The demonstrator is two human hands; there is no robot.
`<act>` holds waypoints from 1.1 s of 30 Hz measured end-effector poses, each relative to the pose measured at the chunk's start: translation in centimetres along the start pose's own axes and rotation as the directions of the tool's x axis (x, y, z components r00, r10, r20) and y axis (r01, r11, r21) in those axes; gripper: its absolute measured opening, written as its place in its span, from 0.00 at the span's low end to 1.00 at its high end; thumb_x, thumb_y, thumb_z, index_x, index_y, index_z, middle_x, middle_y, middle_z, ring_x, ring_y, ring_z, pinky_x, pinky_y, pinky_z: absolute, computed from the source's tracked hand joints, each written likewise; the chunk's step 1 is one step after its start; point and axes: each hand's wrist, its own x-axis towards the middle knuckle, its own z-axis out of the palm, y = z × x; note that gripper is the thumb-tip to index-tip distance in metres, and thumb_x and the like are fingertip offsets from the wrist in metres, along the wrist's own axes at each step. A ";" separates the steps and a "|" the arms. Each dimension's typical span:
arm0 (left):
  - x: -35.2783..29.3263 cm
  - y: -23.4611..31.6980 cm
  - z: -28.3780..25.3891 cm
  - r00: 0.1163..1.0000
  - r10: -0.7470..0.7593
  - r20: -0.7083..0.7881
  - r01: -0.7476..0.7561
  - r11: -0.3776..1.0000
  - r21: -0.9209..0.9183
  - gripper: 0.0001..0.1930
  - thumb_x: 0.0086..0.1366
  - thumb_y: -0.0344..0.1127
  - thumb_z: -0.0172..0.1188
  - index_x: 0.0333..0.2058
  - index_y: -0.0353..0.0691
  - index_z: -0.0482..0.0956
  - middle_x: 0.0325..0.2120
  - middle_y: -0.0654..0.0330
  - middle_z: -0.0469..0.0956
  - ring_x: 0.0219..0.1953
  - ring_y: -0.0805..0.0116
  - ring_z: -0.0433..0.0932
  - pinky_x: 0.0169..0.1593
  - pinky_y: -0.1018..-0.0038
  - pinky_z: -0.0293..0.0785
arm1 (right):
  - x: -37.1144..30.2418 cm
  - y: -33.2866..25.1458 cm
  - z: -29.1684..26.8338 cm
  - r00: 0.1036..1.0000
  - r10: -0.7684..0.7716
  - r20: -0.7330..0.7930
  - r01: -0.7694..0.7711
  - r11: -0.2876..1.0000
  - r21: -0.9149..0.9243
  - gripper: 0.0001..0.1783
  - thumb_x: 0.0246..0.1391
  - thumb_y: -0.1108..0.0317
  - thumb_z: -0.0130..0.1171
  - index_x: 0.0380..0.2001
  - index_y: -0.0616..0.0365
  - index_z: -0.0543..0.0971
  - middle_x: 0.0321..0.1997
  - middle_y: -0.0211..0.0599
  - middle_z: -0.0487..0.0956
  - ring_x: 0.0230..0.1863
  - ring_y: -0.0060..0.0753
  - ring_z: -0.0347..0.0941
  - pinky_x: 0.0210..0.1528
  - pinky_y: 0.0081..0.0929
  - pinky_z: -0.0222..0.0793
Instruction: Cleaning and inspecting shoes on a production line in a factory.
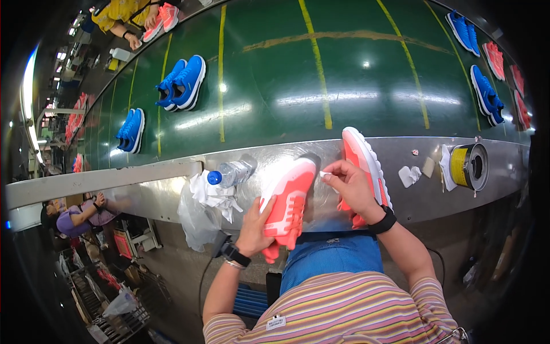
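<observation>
At six o'clock of the steel ledge (pixel 172 198), the left hand (pixel 256 225) curls around a coral sneaker (pixel 288 200), gripping its heel side. The right hand (pixel 350 184), at three o'clock of it, pinches a small white wipe (pixel 325 174); wiping the upper seems underway, needing light strokes. A second coral sneaker (pixel 361 157) stands behind.

Shoe factory floor, assembly line. Long green conveyor belt (pixel 275 74) w/ yellow divider lines carries pairs of blue sneakers (pixel 182 83) and coral sneakers (pixel 495 60), spaced apart. Metal workbench ledge (pixel 401 155) runs along the belt's edge, w/ a tape roll (pixel 468 166), rags (pixel 215 195) and a water bottle (pixel 232 173) on it. Other workers (pixel 123 17) sit at stations further along. Racks and crates at lower left, prob. storage; too dark to tell.
</observation>
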 end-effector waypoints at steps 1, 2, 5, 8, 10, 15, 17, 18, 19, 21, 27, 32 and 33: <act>-0.4 -0.1 -0.9 0.996 0.051 0.069 -0.051 0.999 -0.003 0.48 0.36 0.32 0.65 0.61 0.48 0.54 0.51 0.40 0.60 0.50 0.40 0.64 0.51 0.57 0.63 | -0.1 -0.1 0.5 0.999 0.017 0.031 -0.015 0.997 -0.076 0.07 0.52 0.74 0.56 0.35 0.63 0.75 0.32 0.30 0.76 0.35 0.18 0.71 0.40 0.17 0.67; -0.7 -0.4 -1.4 0.985 0.104 0.136 -0.103 0.995 -0.013 0.47 0.36 0.31 0.65 0.61 0.51 0.58 0.51 0.41 0.60 0.50 0.40 0.64 0.51 0.57 0.64 | -0.3 -0.1 0.8 0.997 0.037 0.061 -0.028 0.988 -0.153 0.07 0.52 0.74 0.55 0.36 0.63 0.75 0.32 0.30 0.76 0.35 0.18 0.71 0.40 0.17 0.67; -0.6 -2.7 -1.4 0.972 0.113 0.206 -0.095 0.991 -0.094 0.44 0.38 0.28 0.63 0.60 0.51 0.59 0.55 0.43 0.58 0.53 0.43 0.64 0.54 0.57 0.62 | -1.1 3.8 0.2 0.996 0.020 0.089 -0.003 0.983 -0.184 0.06 0.51 0.74 0.55 0.34 0.63 0.74 0.32 0.29 0.75 0.35 0.17 0.70 0.40 0.17 0.66; 0.2 -4.5 -1.4 0.973 0.093 0.209 -0.058 0.984 -0.166 0.43 0.41 0.27 0.63 0.60 0.51 0.59 0.57 0.43 0.57 0.55 0.46 0.63 0.55 0.58 0.61 | -3.2 5.1 -1.2 0.998 0.062 0.019 -0.056 0.969 -0.239 0.06 0.51 0.75 0.54 0.34 0.63 0.74 0.31 0.28 0.74 0.34 0.16 0.69 0.39 0.16 0.65; 0.7 -5.6 -1.5 0.968 0.131 0.216 -0.088 0.976 -0.198 0.42 0.42 0.30 0.65 0.59 0.51 0.60 0.57 0.44 0.58 0.55 0.46 0.63 0.56 0.59 0.59 | -3.7 5.0 -1.9 0.993 0.106 -0.053 -0.117 0.953 -0.280 0.06 0.51 0.75 0.54 0.34 0.63 0.74 0.31 0.28 0.74 0.34 0.16 0.69 0.38 0.16 0.64; 1.3 -2.0 -5.5 0.932 0.032 0.360 -0.096 0.982 0.161 0.43 0.44 0.33 0.65 0.61 0.47 0.54 0.55 0.46 0.59 0.56 0.49 0.60 0.55 0.54 0.58 | -3.1 3.1 -1.8 0.987 0.077 -0.145 -0.121 0.938 -0.325 0.06 0.51 0.76 0.54 0.34 0.62 0.73 0.33 0.28 0.73 0.34 0.16 0.69 0.37 0.16 0.64; 1.3 1.1 -7.6 0.908 0.082 0.410 -0.170 0.968 0.182 0.43 0.46 0.36 0.65 0.60 0.40 0.53 0.55 0.43 0.56 0.57 0.46 0.58 0.56 0.52 0.56 | -2.5 1.6 -1.1 0.982 0.117 -0.150 -0.157 0.943 -0.292 0.06 0.51 0.77 0.54 0.34 0.62 0.73 0.33 0.27 0.73 0.34 0.16 0.69 0.37 0.16 0.64; 1.3 2.7 -7.8 0.914 0.098 0.394 -0.144 0.986 0.089 0.43 0.46 0.36 0.65 0.59 0.36 0.53 0.55 0.42 0.56 0.57 0.45 0.57 0.57 0.52 0.54 | -1.8 0.4 -0.5 0.992 0.098 -0.075 -0.117 0.941 -0.318 0.06 0.51 0.76 0.55 0.34 0.63 0.73 0.33 0.29 0.74 0.34 0.18 0.70 0.38 0.17 0.65; 1.5 3.6 -6.7 0.914 0.094 0.394 -0.137 0.987 0.083 0.43 0.46 0.36 0.65 0.59 0.36 0.53 0.55 0.42 0.56 0.57 0.45 0.57 0.57 0.52 0.54 | -0.9 -0.3 -0.1 0.997 0.081 0.000 -0.076 0.937 -0.342 0.07 0.51 0.74 0.55 0.35 0.63 0.74 0.33 0.31 0.74 0.33 0.20 0.70 0.38 0.18 0.66; 2.4 5.9 -4.0 0.977 0.097 0.189 -0.114 0.990 0.082 0.43 0.45 0.37 0.67 0.58 0.32 0.54 0.56 0.42 0.55 0.59 0.44 0.56 0.58 0.50 0.52 | 1.3 -1.2 0.4 0.992 0.074 0.098 -0.018 0.877 -0.480 0.08 0.50 0.74 0.55 0.35 0.62 0.74 0.33 0.33 0.74 0.32 0.24 0.71 0.38 0.21 0.66; 6.1 5.5 6.0 0.993 -0.117 -0.032 0.121 0.925 0.361 0.35 0.50 0.36 0.61 0.55 0.31 0.58 0.57 0.46 0.57 0.59 0.49 0.57 0.60 0.52 0.51 | 9.4 -1.1 1.9 0.894 0.228 0.385 0.153 0.653 -0.741 0.10 0.48 0.70 0.57 0.32 0.65 0.77 0.29 0.39 0.78 0.34 0.23 0.72 0.39 0.22 0.67; 6.1 5.3 6.8 0.980 -0.141 -0.142 0.181 0.924 0.336 0.23 0.56 0.33 0.48 0.52 0.35 0.65 0.54 0.53 0.64 0.55 0.58 0.63 0.57 0.62 0.59 | 14.5 -0.1 3.2 0.725 0.487 0.487 0.114 0.612 -0.782 0.08 0.48 0.70 0.58 0.31 0.64 0.77 0.27 0.38 0.78 0.32 0.24 0.72 0.38 0.24 0.67; 6.2 5.5 6.9 0.976 -0.163 -0.144 0.202 0.923 0.327 0.23 0.56 0.33 0.48 0.52 0.35 0.65 0.54 0.53 0.64 0.55 0.58 0.63 0.57 0.62 0.59 | 15.2 0.2 3.4 0.669 0.514 0.537 0.152 0.613 -0.775 0.08 0.48 0.70 0.58 0.31 0.64 0.77 0.27 0.37 0.78 0.32 0.24 0.72 0.38 0.25 0.67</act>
